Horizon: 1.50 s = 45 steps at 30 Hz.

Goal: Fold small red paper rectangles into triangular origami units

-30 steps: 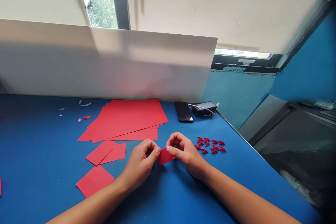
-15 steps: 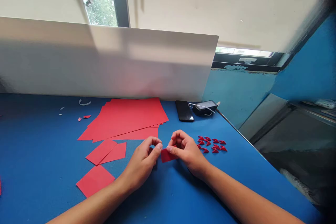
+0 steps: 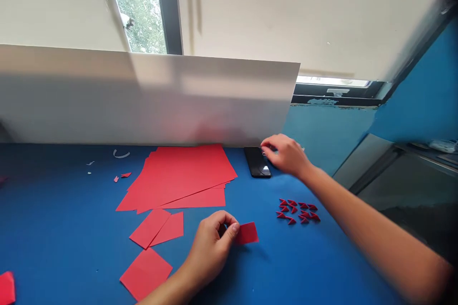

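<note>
plain deep red on the small paper piece [image 3: 248, 233]. darker crimson on the folded triangles [image 3: 315, 218]. brighter, flat red across the large sheets [image 3: 186, 171], slightly pinker on the squares [image 3: 146, 271]. solid blue over the tabletop [image 3: 71, 238]. black on the phone [image 3: 256, 162]. white on the curved scrap [image 3: 121, 156]. off-white on the standing board [image 3: 143, 105], banded with soft grey shadow and faintly pink low down. dark grey on the window frame [image 3: 170, 9]. mottled green over the foliage [image 3: 143, 14] outside.

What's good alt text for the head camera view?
A left hand holds a small red paper piece over a blue table; the right hand is near a black phone. Large red sheets and small folded pieces lie nearby.
</note>
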### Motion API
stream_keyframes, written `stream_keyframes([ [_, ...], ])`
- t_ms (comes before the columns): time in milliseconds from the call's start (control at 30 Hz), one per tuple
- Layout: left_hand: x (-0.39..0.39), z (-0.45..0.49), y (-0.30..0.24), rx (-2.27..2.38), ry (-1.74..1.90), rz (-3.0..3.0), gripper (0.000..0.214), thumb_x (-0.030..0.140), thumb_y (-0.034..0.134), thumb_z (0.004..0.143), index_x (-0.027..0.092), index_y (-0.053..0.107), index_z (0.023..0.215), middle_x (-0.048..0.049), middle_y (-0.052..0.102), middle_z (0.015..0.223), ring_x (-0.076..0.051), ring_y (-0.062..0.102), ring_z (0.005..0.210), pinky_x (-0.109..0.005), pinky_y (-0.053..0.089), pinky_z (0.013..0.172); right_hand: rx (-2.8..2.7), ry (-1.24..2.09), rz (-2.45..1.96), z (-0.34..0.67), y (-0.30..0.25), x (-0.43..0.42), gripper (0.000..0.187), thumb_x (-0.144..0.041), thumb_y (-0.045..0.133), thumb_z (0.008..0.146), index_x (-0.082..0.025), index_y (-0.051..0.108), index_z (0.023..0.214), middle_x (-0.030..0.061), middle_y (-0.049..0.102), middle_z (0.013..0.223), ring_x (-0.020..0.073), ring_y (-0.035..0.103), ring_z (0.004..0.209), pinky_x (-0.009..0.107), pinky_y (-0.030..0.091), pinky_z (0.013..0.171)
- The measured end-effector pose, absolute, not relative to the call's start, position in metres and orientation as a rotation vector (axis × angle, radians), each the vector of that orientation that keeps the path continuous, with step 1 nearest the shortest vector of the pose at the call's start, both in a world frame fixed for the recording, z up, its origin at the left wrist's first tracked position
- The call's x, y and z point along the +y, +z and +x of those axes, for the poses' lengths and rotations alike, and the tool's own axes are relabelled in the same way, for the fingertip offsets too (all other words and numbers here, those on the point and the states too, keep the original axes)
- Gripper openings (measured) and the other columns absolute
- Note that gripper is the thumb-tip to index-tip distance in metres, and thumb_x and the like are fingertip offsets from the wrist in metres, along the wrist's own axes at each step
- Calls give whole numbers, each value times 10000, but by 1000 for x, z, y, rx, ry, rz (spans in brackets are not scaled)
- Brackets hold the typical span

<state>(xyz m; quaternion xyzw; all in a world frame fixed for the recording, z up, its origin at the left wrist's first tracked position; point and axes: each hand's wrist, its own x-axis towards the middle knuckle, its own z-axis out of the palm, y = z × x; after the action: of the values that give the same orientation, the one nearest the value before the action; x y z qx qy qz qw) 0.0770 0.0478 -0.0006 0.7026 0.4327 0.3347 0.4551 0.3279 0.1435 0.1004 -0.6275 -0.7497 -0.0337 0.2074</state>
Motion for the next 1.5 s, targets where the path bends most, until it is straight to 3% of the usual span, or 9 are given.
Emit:
stream_keyframes([
  [100, 48, 76, 4, 1084, 815, 1727, 256, 342, 476, 899, 162, 594, 759, -19, 589, 712, -146, 483, 655, -248, 347, 602, -2102, 5, -2097, 357, 115, 214, 202, -228, 550, 878, -153, 678, 1015, 109, 667, 1097, 267, 590, 1066, 350, 451, 910],
  [200, 49, 75, 7, 1080, 788, 1710, 245, 329, 478, 894, 164, 582, 746, -23, 595, 725, -146, 481, 664, -246, 349, 610, -2198, 228, -2327, 369, 104, 261, 290, -311, 558, 924, -162, 573, 1172, 90, 589, 1187, 210, 607, 1001, 405, 521, 844],
  [333, 52, 75, 8, 1066, 755, 1681, 252, 338, 478, 889, 162, 581, 741, -23, 584, 711, -144, 470, 646, -246, 346, 600, -2301, 431, -2468, 372, 77, 289, 309, -311, 556, 926, -161, 558, 1196, 91, 579, 1202, 215, 605, 1006, 413, 525, 841],
  [667, 50, 77, 11, 1072, 738, 1696, 239, 326, 497, 872, 160, 599, 734, -31, 597, 713, -155, 490, 657, -252, 349, 605, -2308, 487, -2529, 386, 48, 298, 311, -311, 560, 923, -161, 560, 1195, 90, 578, 1204, 218, 604, 1008, 410, 525, 838],
  [1100, 50, 76, 9, 1061, 744, 1703, 235, 317, 492, 875, 164, 611, 743, -31, 611, 721, -156, 498, 660, -251, 350, 604, -2253, 741, -2505, 387, 59, 292, 323, -311, 562, 923, -154, 550, 1205, 93, 579, 1196, 217, 607, 1004, 419, 526, 836],
  [1400, 49, 75, 10, 1048, 755, 1727, 226, 304, 492, 879, 172, 621, 749, -28, 632, 737, -157, 515, 674, -248, 353, 612, -2108, 319, -2333, 367, 82, 262, 312, -309, 556, 926, -160, 554, 1200, 93, 578, 1201, 213, 606, 1004, 416, 525, 840],
  [1500, 48, 74, 10, 1046, 772, 1754, 233, 305, 488, 886, 174, 617, 743, -24, 636, 737, -156, 517, 677, -245, 353, 610, -1988, 99, -2127, 359, 105, 228, 272, -289, 503, 946, -114, 615, 1122, 141, 623, 1162, 251, 591, 1068, 405, 479, 909],
])
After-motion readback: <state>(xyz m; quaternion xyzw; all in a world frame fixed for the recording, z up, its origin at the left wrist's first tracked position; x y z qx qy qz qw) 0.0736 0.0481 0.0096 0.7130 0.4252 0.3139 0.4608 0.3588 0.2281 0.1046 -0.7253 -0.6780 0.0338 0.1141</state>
